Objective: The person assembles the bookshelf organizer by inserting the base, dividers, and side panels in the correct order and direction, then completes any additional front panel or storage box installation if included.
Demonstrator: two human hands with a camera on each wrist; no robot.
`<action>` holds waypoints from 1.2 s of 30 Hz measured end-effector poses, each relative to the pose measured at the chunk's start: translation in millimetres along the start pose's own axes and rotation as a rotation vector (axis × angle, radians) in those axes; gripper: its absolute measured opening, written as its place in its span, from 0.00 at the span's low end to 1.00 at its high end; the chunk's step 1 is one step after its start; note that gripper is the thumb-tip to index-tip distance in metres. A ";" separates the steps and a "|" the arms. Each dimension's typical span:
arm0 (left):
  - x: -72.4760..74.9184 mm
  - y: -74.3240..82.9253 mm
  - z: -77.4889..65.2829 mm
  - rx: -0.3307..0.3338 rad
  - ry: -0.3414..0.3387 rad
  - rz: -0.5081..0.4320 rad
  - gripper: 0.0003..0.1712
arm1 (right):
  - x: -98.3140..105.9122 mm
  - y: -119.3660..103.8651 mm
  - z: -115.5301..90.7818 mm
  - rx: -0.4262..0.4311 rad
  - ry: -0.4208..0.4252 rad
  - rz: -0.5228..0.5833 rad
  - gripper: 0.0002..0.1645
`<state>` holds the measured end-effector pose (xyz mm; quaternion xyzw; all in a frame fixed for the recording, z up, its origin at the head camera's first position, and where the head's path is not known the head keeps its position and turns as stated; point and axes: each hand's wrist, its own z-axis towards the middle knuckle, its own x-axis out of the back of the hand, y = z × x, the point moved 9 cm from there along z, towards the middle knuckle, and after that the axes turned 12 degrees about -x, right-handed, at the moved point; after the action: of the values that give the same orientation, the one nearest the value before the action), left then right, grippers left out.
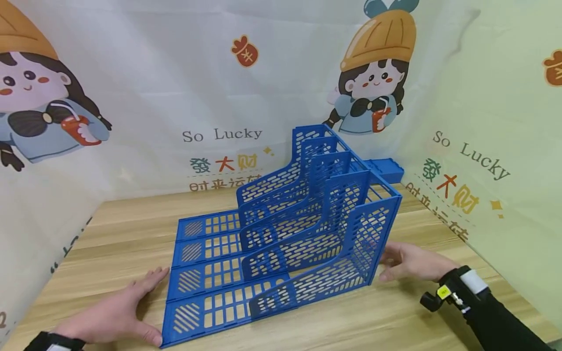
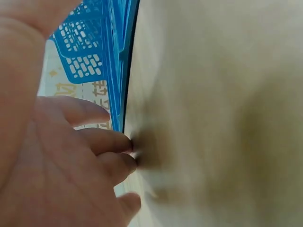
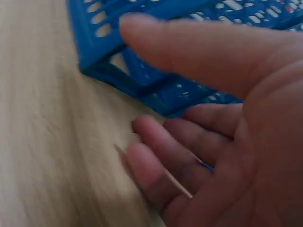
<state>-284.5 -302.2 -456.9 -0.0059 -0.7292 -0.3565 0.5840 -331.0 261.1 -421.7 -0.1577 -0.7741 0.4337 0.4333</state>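
A blue plastic desk file rack (image 1: 303, 270) stands on the table, its upright perforated dividers stepping up toward a tall back. From its front, flat slotted base panels (image 1: 190, 281) stretch to the left. My left hand (image 1: 111, 309) rests at their left edge with fingers spread; its thumb is by the near corner. The left wrist view has the fingertips against the tabletop beside the blue edge. Past the rack's near right corner lies my right hand (image 1: 414, 261), fingers loosely bent. In the right wrist view, the thumb overlaps the blue frame (image 3: 97, 59); contact is unclear.
Behind the rack, at the back right, a flat blue piece (image 1: 386, 168) is partly hidden. The wooden table (image 1: 127, 234) meets a printed cloth backdrop (image 1: 281, 87) at the back and sides. Dark straps with devices (image 1: 465, 285) sit on the wrists.
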 end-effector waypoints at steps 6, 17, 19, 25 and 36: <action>-4.6 4.0 -8.8 -0.047 0.009 0.035 0.84 | -18.8 -0.9 15.9 0.064 -0.110 0.031 0.35; -0.5 12.8 0.6 -0.067 0.058 0.040 0.86 | -15.6 3.3 18.2 0.048 -0.079 0.083 0.35; -0.2 14.9 0.9 -0.101 0.068 0.042 0.84 | -15.6 3.9 19.6 0.041 -0.060 0.088 0.34; 0.4 14.6 2.8 -0.116 0.045 0.009 0.82 | -20.2 -2.4 25.9 -0.007 0.023 0.012 0.27; -7.2 10.8 4.3 -0.050 -0.011 -0.002 0.83 | -44.8 -20.7 35.8 0.046 -0.056 0.004 0.25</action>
<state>-281.2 -288.9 -457.8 -0.0215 -0.7234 -0.3752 0.5793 -331.4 202.3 -437.8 -0.1371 -0.7754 0.4566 0.4141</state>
